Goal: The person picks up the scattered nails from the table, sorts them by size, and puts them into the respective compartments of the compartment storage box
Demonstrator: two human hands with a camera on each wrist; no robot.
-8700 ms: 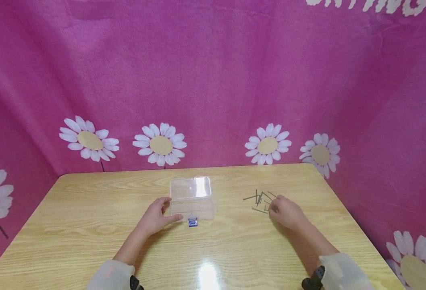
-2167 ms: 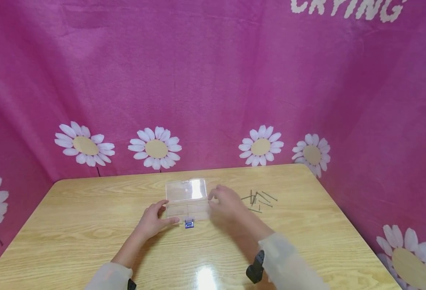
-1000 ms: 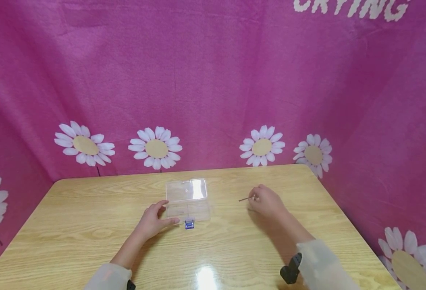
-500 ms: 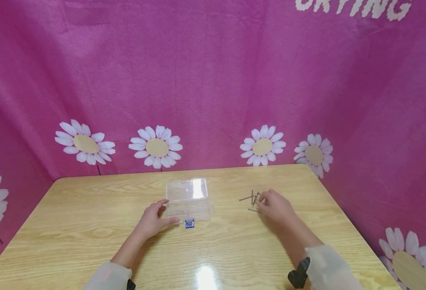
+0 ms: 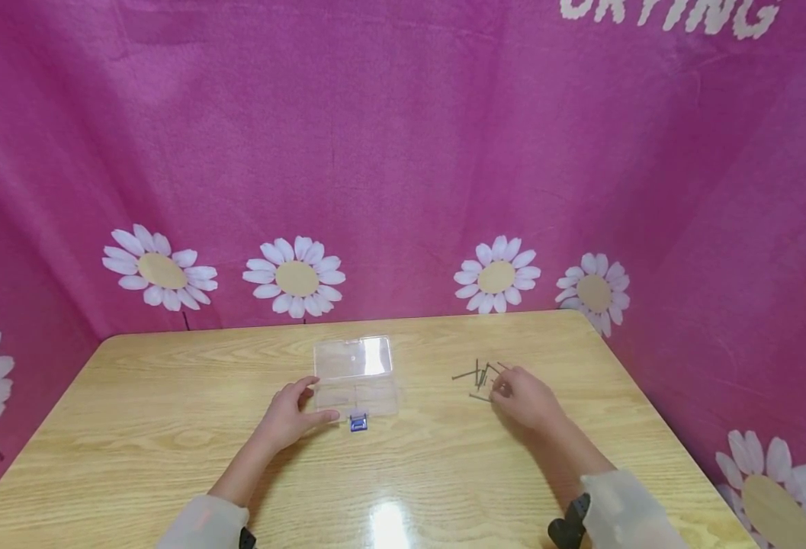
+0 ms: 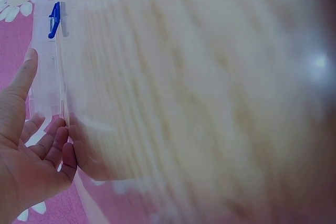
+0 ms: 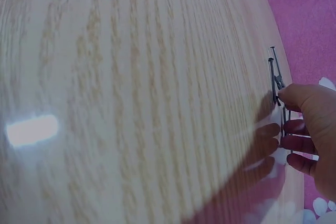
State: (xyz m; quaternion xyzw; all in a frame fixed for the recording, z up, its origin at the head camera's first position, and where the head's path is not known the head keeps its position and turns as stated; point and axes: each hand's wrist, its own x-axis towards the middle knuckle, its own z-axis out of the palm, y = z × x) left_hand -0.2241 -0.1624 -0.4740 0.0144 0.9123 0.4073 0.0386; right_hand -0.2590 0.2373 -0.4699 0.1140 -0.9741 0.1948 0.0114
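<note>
A clear plastic box point(image 5: 356, 396) lies on the table with its lid point(image 5: 348, 358) folded back and a blue clasp point(image 5: 358, 422) at its front. My left hand point(image 5: 291, 418) holds the box's left end, thumb along the front wall and fingers at the rear left corner. To the right lies a loose pile of several dark nails point(image 5: 480, 376), whose flat heads show in the right wrist view. Over the right side of this pile is my right hand point(image 5: 528, 399), fingers bent and thumb tip right at the nails; the index fingertip is hidden, so I cannot tell whether it pinches one.
The wood-grain table point(image 5: 403, 473) is glossy, with a bright light reflection near its front. Behind it and along both sides hangs a magenta cloth point(image 5: 389, 168) printed with white daisies.
My right hand has gone from the box back to the nails, over them, then slightly right. My left hand stays at the box. The pile sits a little more to the left.
</note>
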